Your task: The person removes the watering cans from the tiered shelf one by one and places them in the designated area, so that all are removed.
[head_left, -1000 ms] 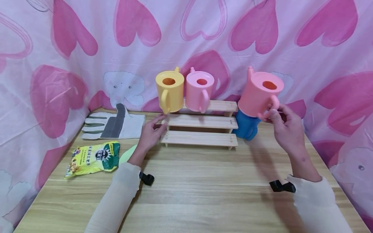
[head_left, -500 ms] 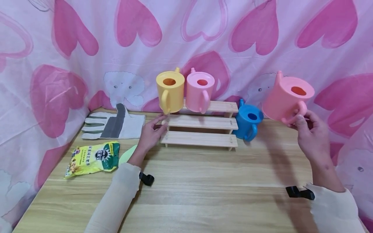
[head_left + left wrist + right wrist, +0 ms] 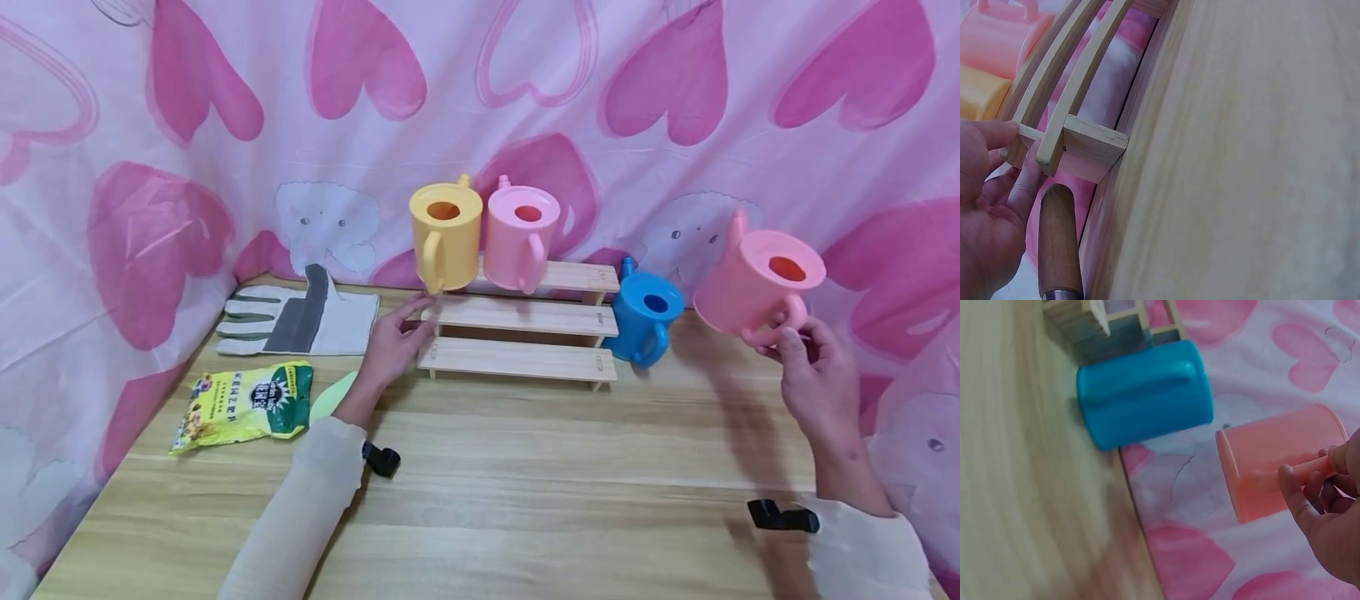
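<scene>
By its handle, my right hand [image 3: 819, 379] holds a coral-pink watering can [image 3: 757, 283] in the air at the right, slightly tilted. The right wrist view shows thumb and fingers round that handle [image 3: 1310, 469]. My left hand [image 3: 393, 343] grips the left end of a three-step wooden shelf [image 3: 525, 315]; in the left wrist view its fingers [image 3: 1025, 187] lie about a plank's end. A yellow watering can [image 3: 450, 242] and a light pink watering can [image 3: 517, 237] stand side by side on the top step. Against the shelf's right end stands a blue watering can [image 3: 645, 321].
A grey-and-white work glove [image 3: 300, 317] lies at the back left, with a yellow-green packet [image 3: 243, 404] in front. A pale green object [image 3: 330, 398] is partly hidden by my left forearm. In the left wrist view, a wooden handle [image 3: 1059, 240] lies near the shelf. A patterned curtain [image 3: 360, 142] surrounds the table.
My right hand has carried the coral-pink watering can rightward and slightly lower, away from above the blue watering can, which is now uncovered. My left hand stays at the shelf.
</scene>
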A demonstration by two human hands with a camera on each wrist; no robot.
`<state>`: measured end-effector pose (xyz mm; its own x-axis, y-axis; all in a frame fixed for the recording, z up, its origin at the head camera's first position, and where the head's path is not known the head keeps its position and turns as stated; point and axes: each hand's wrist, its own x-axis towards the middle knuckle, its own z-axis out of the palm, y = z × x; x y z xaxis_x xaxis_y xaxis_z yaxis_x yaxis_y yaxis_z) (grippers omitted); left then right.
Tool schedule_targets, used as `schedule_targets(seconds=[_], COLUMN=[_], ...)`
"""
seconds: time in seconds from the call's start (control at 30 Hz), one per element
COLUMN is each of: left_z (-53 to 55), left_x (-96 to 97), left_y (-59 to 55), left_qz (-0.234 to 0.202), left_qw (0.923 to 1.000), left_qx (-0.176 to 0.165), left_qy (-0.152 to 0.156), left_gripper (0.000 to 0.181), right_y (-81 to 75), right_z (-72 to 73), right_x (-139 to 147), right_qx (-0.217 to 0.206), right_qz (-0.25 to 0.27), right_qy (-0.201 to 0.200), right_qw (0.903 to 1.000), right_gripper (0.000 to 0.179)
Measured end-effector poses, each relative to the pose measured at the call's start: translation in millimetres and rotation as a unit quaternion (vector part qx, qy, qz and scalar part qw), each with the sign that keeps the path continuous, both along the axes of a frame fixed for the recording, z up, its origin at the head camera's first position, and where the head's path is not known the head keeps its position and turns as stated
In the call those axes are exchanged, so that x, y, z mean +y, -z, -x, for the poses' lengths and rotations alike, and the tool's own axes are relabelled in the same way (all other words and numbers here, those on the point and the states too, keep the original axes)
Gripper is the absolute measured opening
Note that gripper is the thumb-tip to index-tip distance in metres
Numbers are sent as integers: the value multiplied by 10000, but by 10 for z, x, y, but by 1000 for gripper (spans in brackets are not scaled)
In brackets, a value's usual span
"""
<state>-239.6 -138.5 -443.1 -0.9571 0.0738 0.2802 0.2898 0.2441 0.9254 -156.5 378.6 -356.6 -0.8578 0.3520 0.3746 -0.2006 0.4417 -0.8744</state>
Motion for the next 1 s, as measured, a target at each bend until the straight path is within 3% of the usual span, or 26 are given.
schedule_targets(seconds=[0.3, 0.53, 0.6, 0.8, 1.0], left_z=[19, 4, 2, 0, 4], left_x=[7, 13, 12, 6, 1], left_y=[-10, -6, -5, -3, 3], left_qz=[5, 16, -6, -42, 10], left_qw=[10000, 10000, 10000, 10000, 10000], left_qx=[2, -16, -16, 4, -15], left_qy=[13, 40, 58, 51, 15], left_gripper=[35, 37, 37, 37, 36], right_y=[242, 446, 485, 548, 576], right_z=[34, 61, 59, 55, 39], right_x=[196, 258, 270, 264, 216], right_qx=[-620, -284, -332, -940, -1814], right_qz=[-374, 288, 150, -884, -1213], right_qy=[-198, -1080, -1173, -860, -727], right_qw=[9972, 9933, 9924, 9879, 9732], right_gripper=[14, 11, 12, 26, 46])
